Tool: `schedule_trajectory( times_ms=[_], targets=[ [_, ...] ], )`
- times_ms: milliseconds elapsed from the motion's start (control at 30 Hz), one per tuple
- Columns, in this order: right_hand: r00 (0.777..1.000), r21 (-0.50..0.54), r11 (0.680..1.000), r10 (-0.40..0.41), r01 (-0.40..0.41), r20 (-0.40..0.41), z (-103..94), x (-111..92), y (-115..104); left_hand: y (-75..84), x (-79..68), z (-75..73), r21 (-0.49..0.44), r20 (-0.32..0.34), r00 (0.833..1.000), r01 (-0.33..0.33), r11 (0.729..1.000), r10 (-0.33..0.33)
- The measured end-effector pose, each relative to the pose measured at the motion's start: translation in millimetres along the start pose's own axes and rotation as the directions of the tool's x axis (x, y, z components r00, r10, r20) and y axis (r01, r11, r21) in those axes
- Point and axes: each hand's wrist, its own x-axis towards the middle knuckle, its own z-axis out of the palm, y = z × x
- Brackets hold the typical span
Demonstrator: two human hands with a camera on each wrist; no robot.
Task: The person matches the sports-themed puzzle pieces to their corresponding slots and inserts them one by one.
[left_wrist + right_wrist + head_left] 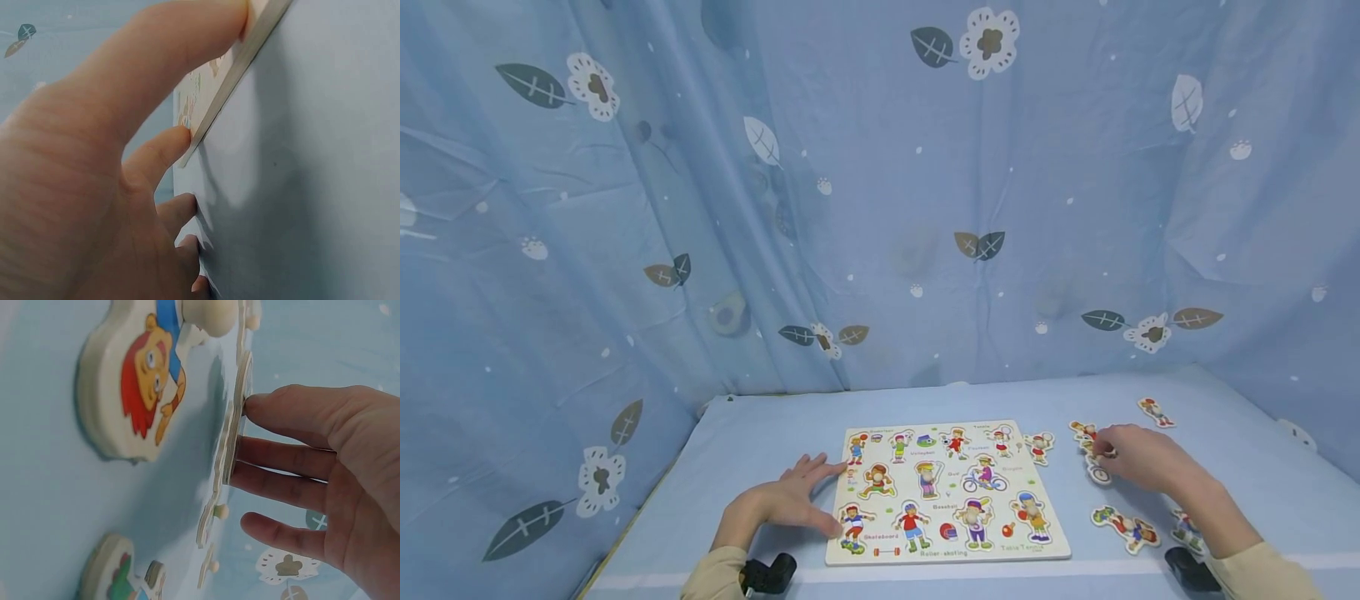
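A pale wooden knob-puzzle board [917, 529], printed with colourful sports figures and words, lies flat on the table. My left hand [790, 497] is spread at its left edge; in the left wrist view the thumb [181, 37] touches the board's edge and another fingertip meets the side further along. Right of the board, my right hand [1138, 457] pinches a flat puzzle piece [1100, 475] with a wheel showing; the rest of it is behind the fingers. In the right wrist view its edge stands between thumb [294, 412] and fingers, close against another piece.
Loose puzzle pieces lie around the right hand: a tennis figure [1039, 447] by the board, a piece [1156, 412] further back, a skateboard-like one [1126, 529] in front, and another [1187, 532] partly under the forearm. A patterned blue curtain [880, 250] hangs behind the table.
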Motion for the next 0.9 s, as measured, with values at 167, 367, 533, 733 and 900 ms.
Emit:
schedule_trajectory(
  times_ms=[167, 367, 533, 733, 900],
  targets=[
    [1.000, 0.002, 1.000, -0.001, 0.001, -0.020, 2.5, 1, -2, 0.9, -0.5, -0.6, 0.010, -0.007, 1.000, 0.012, 1.000, -0.012],
    [0.999, 0.006, 1.000, 0.000, 0.001, -0.034, 5.6, 1, -5, -1.7, 1.1, 1.3, -0.006, -0.011, 1.000, 0.010, 1.000, -0.010],
    [0.998, -0.007, 1.000, -0.029, 0.029, -0.053, 7.3, 1, -13, -1.7, -0.4, 1.8, -0.005, -0.012, 1.000, 0.027, 1.000, -0.027],
    [0.998, -0.004, 1.000, -0.030, 0.030, -0.057, 8.2, 0, -21, 2.1, -4.9, 0.4, 0.015, -0.022, 0.999, 0.035, 0.999, -0.035],
    [0.998, -0.012, 0.999, -0.031, 0.030, -0.061, 8.2, 3, -28, 1.7, -3.2, 0.9, 0.021, -0.027, 1.000, 0.017, 1.000, -0.016]
  ],
)
